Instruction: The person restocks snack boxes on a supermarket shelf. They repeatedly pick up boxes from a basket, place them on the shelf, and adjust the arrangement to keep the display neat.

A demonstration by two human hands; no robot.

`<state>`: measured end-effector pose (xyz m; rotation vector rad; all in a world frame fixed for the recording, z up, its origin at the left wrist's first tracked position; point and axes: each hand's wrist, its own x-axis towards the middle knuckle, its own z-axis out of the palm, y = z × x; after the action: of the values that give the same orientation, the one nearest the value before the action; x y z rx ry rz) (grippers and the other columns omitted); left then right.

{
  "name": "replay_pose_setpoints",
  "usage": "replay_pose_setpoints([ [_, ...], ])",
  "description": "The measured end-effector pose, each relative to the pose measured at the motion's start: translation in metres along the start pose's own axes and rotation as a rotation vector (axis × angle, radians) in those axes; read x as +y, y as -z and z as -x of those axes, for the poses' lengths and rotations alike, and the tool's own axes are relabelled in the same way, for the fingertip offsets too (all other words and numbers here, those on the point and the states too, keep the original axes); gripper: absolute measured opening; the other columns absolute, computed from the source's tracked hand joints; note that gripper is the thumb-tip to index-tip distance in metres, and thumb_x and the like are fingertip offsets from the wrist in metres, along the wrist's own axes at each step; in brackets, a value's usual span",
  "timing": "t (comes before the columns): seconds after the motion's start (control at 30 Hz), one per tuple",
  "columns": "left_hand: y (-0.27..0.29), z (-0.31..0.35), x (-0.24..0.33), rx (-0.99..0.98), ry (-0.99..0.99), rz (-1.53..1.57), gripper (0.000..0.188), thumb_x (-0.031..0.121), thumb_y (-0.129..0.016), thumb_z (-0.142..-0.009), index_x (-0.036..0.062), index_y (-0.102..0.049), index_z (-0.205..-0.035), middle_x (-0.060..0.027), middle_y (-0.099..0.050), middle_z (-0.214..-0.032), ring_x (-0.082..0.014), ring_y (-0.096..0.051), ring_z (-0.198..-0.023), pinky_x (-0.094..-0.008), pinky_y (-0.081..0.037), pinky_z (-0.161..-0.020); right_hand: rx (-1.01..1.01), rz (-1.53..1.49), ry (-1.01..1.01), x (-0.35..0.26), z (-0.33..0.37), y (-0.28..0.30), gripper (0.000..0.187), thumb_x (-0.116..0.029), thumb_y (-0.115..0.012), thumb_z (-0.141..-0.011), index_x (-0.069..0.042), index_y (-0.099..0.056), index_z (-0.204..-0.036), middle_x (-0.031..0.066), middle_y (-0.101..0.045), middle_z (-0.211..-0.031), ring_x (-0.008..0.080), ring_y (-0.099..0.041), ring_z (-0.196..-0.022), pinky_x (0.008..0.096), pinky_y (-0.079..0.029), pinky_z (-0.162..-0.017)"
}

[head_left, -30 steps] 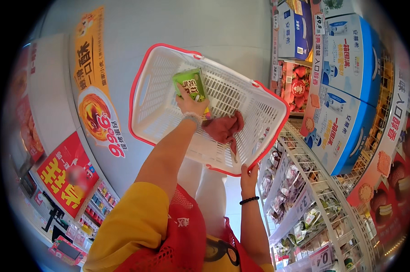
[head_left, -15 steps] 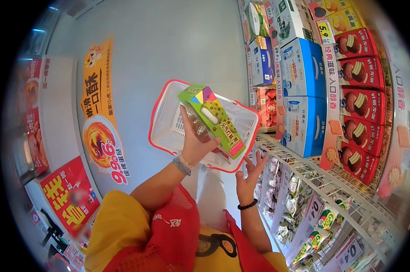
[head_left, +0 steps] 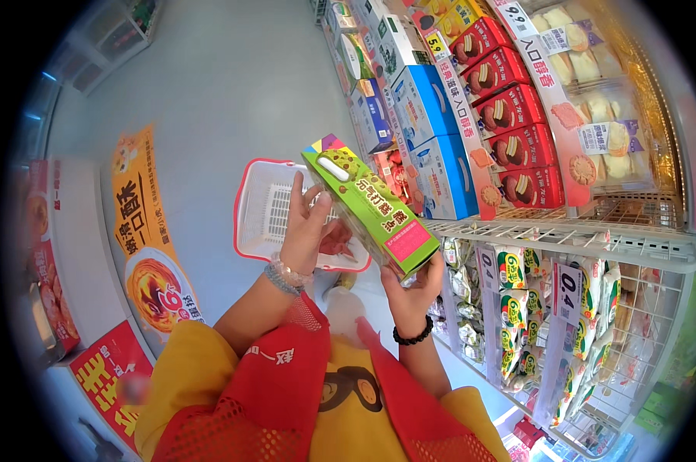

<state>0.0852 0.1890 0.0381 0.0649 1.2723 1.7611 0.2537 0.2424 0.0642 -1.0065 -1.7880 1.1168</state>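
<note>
A long green food carton (head_left: 375, 208) with a carry slot and a pink end panel slants across the middle. My right hand (head_left: 416, 292) grips its lower end, thumb on one side and fingers on the other. Beside the carton's left edge is my left hand (head_left: 306, 227), its fingers extended and apart; whether it touches the carton I cannot tell. Below both hands is a white plastic shopping basket (head_left: 248, 208) with a red rim. My left hand hides part of the basket, and something reddish shows in it behind that hand.
Close on the right stands a wire shelf rack (head_left: 548, 229) with red snack boxes (head_left: 517, 146), blue cartons (head_left: 433, 100) and bagged bread (head_left: 606, 131). Lower baskets hold several small wrapped packs (head_left: 510, 308). A floor sticker (head_left: 159, 246) and a white counter (head_left: 86, 246) lie to the left.
My right hand has gone from open beside the carton to gripping its lower end. My left hand has loosened from the carton. The view has turned toward the shelves.
</note>
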Motion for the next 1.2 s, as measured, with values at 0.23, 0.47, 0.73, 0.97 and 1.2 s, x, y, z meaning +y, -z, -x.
replay_pose_setpoints([
  [0.23, 0.006, 0.012, 0.019, -0.142, -0.098, -0.055, 0.06, 0.034, -0.052, -0.088, 0.0127, -0.025, -0.137, -0.0028, -0.037, -0.131, -0.0166, -0.038, -0.119, -0.037, -0.037, -0.092, 0.058, -0.045, 0.109, -0.022, 0.016, 0.008, 0.065, -0.003, -0.075, -0.056, 0.001, -0.044, -0.113, 0.0106, -0.05, -0.1, 0.0195, -0.052, -0.093, 0.0296, -0.043, -0.079],
  [0.47, 0.008, 0.03, 0.046, -0.296, -0.356, -0.046, 0.056, 0.013, -0.057, -0.083, 0.0038, -0.031, -0.132, -0.0102, -0.041, -0.128, -0.0164, -0.043, -0.114, -0.0325, -0.036, -0.096, 0.09, -0.545, -0.175, -0.053, 0.005, 0.018, 0.045, -0.009, -0.058, -0.081, 0.002, -0.037, -0.119, 0.01, -0.048, -0.113, 0.0162, -0.05, -0.1, 0.0303, -0.041, -0.087],
  [0.73, 0.015, 0.036, 0.105, -0.594, -0.691, -0.514, 0.082, 0.021, -0.076, -0.065, 0.0105, -0.032, -0.134, -0.0124, -0.027, -0.139, -0.0236, -0.028, -0.129, -0.0374, -0.025, -0.104, -0.228, -0.919, -0.762, -0.066, 0.005, 0.04, 0.05, -0.045, -0.041, -0.087, -0.013, -0.041, -0.126, 0.0092, -0.054, -0.118, 0.0247, -0.058, -0.097, 0.0363, -0.051, -0.072],
  [0.97, -0.002, 0.039, 0.137, -0.827, -0.609, -0.654, 0.097, 0.033, -0.078, -0.059, 0.0103, -0.025, -0.137, -0.0103, -0.026, -0.14, -0.0212, -0.028, -0.129, -0.0364, -0.022, -0.105, -0.314, -1.136, -0.89, -0.063, 0.012, 0.06, 0.053, -0.047, -0.043, -0.085, -0.012, -0.044, -0.125, 0.0114, -0.054, -0.117, 0.0256, -0.057, -0.1, 0.0392, -0.051, -0.074],
  [1.2, -0.012, 0.044, 0.12, -0.808, -0.298, -0.15, 0.101, 0.035, -0.077, -0.064, 0.0138, -0.014, -0.14, -0.0078, -0.025, -0.141, -0.0215, -0.031, -0.127, -0.0386, -0.032, -0.1, -0.078, -0.765, -0.31, -0.089, 0.017, 0.05, 0.051, -0.036, -0.044, -0.09, -0.009, -0.031, -0.131, 0.0108, -0.05, -0.122, 0.024, -0.05, -0.111, 0.0389, -0.043, -0.092],
])
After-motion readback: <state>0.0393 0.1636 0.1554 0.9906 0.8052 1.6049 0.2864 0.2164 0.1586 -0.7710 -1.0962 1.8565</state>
